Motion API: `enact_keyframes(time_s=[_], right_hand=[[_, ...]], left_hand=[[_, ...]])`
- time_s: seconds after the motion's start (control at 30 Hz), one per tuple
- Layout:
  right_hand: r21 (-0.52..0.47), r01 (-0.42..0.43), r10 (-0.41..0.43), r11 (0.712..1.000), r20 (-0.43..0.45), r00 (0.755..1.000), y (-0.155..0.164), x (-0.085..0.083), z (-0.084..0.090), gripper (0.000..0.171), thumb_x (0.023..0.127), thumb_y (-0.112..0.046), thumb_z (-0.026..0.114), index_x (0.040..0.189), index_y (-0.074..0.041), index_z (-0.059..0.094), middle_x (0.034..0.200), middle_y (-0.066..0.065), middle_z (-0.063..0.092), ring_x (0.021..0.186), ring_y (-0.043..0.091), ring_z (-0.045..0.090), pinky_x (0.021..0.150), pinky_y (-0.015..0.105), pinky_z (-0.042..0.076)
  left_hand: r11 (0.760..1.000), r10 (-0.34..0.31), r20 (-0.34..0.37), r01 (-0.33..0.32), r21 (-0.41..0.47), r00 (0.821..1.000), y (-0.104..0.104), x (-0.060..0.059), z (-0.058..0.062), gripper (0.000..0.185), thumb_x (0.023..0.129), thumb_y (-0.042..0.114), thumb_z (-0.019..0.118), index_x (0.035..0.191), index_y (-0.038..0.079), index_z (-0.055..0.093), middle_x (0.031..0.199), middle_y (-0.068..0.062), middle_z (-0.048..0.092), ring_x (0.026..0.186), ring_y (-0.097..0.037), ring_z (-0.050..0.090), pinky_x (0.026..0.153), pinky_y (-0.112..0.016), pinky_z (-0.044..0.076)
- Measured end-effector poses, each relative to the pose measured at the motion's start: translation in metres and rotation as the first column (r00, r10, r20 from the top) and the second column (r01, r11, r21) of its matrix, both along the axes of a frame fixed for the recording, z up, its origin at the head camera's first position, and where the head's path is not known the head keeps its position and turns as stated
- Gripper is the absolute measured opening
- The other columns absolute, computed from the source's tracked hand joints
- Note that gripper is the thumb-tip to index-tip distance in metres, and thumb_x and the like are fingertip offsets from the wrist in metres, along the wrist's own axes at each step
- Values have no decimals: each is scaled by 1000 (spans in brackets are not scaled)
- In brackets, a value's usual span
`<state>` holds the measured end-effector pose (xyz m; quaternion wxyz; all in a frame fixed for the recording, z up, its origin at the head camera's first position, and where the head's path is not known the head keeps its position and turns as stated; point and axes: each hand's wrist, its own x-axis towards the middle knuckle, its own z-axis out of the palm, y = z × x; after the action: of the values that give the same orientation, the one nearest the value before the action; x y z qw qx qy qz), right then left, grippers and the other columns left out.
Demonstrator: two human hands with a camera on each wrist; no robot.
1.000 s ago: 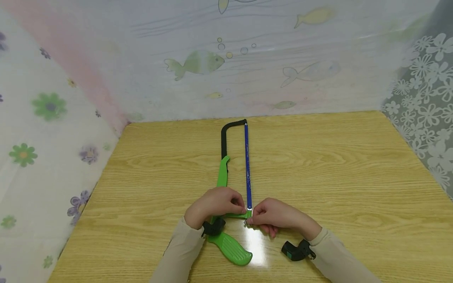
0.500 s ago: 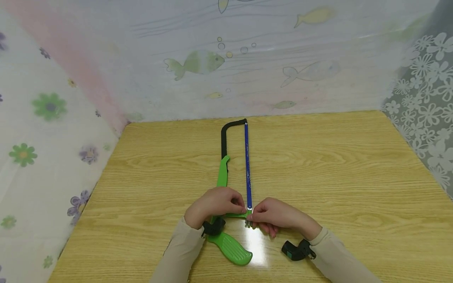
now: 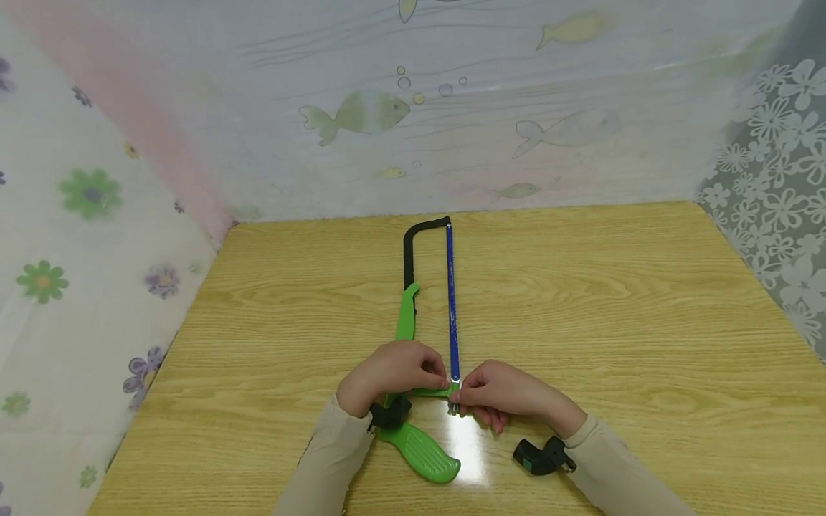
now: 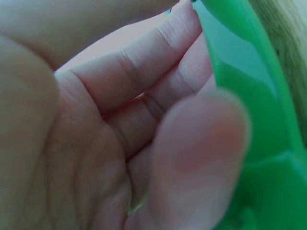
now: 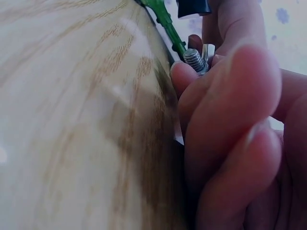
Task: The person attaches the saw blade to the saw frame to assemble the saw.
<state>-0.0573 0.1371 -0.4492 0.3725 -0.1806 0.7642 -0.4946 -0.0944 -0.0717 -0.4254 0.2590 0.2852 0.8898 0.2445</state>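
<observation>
A hacksaw lies flat on the wooden table, its black bow at the far end. Its blue blade runs along the right side, and the green handle points toward me. My left hand holds the green frame near the handle, fingers bent against the plastic in the left wrist view. Just right of the blade's near end, my right hand pinches a metal wing nut with thumb and forefinger. A threaded bolt end sticks out of the nut. Part of the nut is hidden by the fingers.
The wooden table extends to both sides of the saw. A fish-patterned curtain hangs along its back edge, and flowered sheets border left and right. Each wrist wears a black camera, such as the right wrist camera.
The wing nut has turned between my right fingertips, mostly in the first half second. My left hand and the saw have stayed in place.
</observation>
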Motion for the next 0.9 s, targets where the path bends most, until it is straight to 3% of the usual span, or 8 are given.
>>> enact_keyframes(time_s=[0.9], right_hand=[[11,-16,16,1000,-21,1000,0,1,0,44,87,-43,59,65,-5,61,48,0,52,36,11,48,39,29,43]], left_hand=[[1000,0,9,0,-3,1000,0,0,0,10,83,37,64,76,30,67,72,18,59,64,-3,51,61,-23,41]])
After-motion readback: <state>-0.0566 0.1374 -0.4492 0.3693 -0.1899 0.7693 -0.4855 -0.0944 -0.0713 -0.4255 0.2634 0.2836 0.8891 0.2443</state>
